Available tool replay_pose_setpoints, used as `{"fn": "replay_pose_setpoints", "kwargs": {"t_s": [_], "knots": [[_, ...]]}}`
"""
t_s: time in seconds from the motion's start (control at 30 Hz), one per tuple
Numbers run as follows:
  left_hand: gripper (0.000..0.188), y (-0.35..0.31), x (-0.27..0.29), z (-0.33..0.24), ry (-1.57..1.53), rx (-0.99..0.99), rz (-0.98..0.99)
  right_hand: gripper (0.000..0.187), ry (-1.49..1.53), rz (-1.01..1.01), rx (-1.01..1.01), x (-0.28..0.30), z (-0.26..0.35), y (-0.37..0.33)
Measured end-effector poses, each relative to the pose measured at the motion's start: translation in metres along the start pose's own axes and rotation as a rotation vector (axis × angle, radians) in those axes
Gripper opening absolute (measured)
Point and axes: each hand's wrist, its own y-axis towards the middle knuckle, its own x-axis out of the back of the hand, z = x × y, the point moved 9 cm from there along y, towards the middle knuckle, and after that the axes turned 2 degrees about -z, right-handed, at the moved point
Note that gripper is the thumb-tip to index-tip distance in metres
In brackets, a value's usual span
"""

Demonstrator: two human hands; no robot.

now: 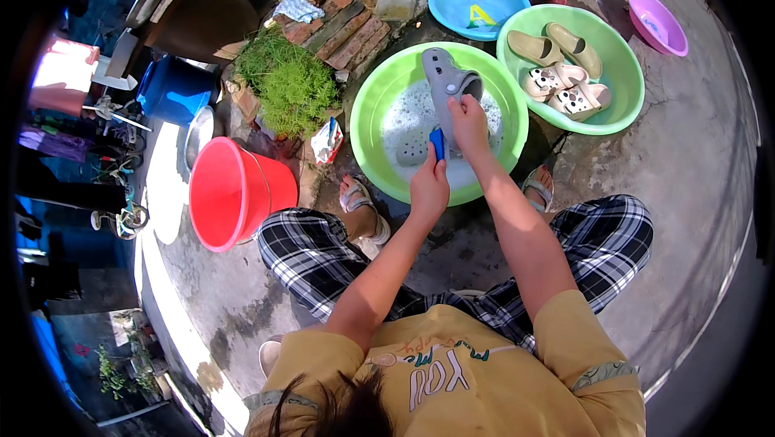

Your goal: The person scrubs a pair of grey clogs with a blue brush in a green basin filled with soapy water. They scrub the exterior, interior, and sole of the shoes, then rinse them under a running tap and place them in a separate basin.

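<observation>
- Head view: the right hand [470, 126] gripped a grey clog [442, 86] by its near end, fingers closed on it.
- That clog was held above the soapy green basin [362, 118], its far end overlapping the basin's far rim in view.
- The left hand [430, 188] was closed around a blue handle [437, 143], just below the right hand; whether the tool touched the clog could not be told.
- Another grey clog [412, 151] lay in the white suds [402, 114], nearer the basin's left rim than its right.
- Just beyond the right rim stood a second green basin [632, 102]: olive clogs [581, 51] toward its far edge, white clogs [580, 103] toward its near edge.
- A blue basin [452, 1] stood past the soapy basin's far rim.
- A red bucket [216, 195] stood on the ground left of its left rim.
</observation>
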Motion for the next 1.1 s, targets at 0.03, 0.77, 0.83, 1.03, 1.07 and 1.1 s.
{"fn": "replay_pose_setpoints", "kwargs": {"t_s": [0.03, 0.77, 0.83, 1.03, 1.07, 1.1], "knots": [[0.046, 0.003, 0.006, -0.002, -0.063, 0.039, -0.036, 0.03, 0.012, -0.016, -0.006, 0.0, -0.005, 0.003], [0.041, 0.005, 0.025, -0.049, -0.099, -0.288, -0.11, 0.027, 0.172, 0.055, -0.166, -0.004, -0.013, -0.031], [0.042, 0.013, 0.026, -0.043, -0.06, -0.11, -0.017, 0.028, 0.19, 0.033, -0.116, -0.004, -0.01, -0.036], [0.044, 0.073, 0.051, -0.025, -0.034, -0.021, -0.028, 0.032, 0.032, 0.05, 0.03, -0.013, 0.012, -0.009], [0.044, 0.069, 0.042, -0.028, -0.093, -0.04, 0.023, 0.032, 0.035, 0.012, 0.025, -0.006, 0.008, -0.001], [0.045, 0.066, 0.035, -0.026, -0.186, -0.029, 0.033, 0.033, 0.039, -0.025, 0.022, 0.001, 0.003, 0.007]]}}
